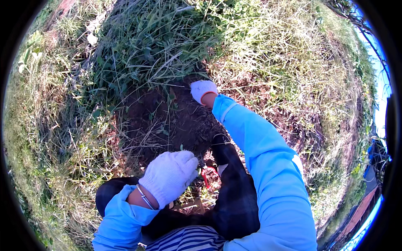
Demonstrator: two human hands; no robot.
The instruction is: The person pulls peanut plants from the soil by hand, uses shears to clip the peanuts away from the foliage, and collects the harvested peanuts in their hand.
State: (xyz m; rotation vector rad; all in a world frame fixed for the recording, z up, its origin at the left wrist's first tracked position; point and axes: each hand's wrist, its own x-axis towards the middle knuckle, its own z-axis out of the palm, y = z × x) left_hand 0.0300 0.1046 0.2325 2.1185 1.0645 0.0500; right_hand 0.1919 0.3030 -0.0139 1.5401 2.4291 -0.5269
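Note:
My left hand point(172, 175), in a white knit glove with a metal bangle at the wrist, is bent low over my lap. Its fingers are curled, and whether they hold anything is hidden. Just right of it, near my foot, lies a red-handled tool point(205, 178), only partly seen. My right hand point(202, 89), in a white glove with an orange cuff edge, reaches forward to the edge of the green weeds point(150, 53). Its fingers are hidden from this angle. Dark bare soil point(188, 122) with a few small plants lies between the hands.
Dry grass point(270, 69) and low weeds surround the soil patch. My dark shoe point(220, 139) stands at its near right edge, with my bent knees below. Branches point(372, 34) and a reddish-brown surface point(358, 215) show at the right rim.

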